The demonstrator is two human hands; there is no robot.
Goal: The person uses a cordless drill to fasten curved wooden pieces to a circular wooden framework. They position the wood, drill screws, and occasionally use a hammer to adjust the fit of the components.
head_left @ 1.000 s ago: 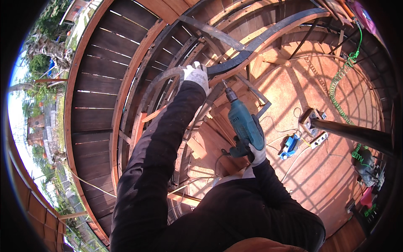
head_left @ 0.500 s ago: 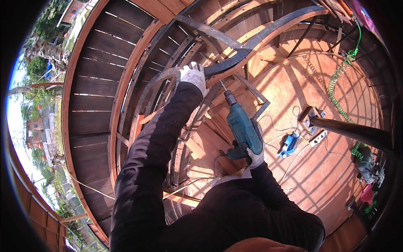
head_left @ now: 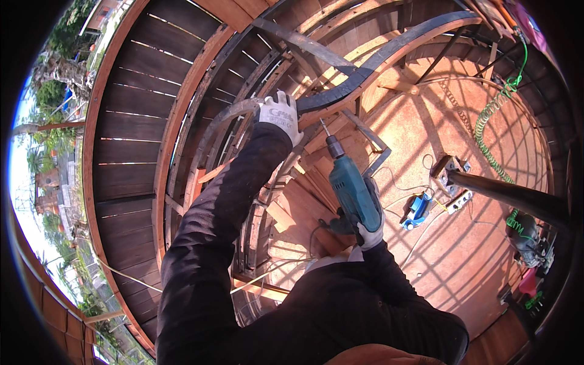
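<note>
The left hand (head_left: pixel 279 115) lies over the left end of the curved rail (head_left: pixel 376 62), its grip too hidden to tell; the right hand (head_left: pixel 370 236) wraps the drill (head_left: pixel 353 188), near and right; a strut (head_left: pixel 309 46) already meets the rail; the bit (head_left: pixel 325 126) is not visibly sunk in wood.

**Hard sun, striped shadows, bent edges**

I'm getting a bright feed: sun rakes the reddish floor (head_left: pixel 438 295) with crisp striped shadows and shows through gaps in the slats (head_left: pixel 134 126). The sky (head_left: pixel 22 173) at left blows out white, fringed blue. The drill (head_left: pixel 351 187) reads sharp, the black sleeves (head_left: pixel 199 267) murky. Toward the dark rim, straight lines bow.
</note>
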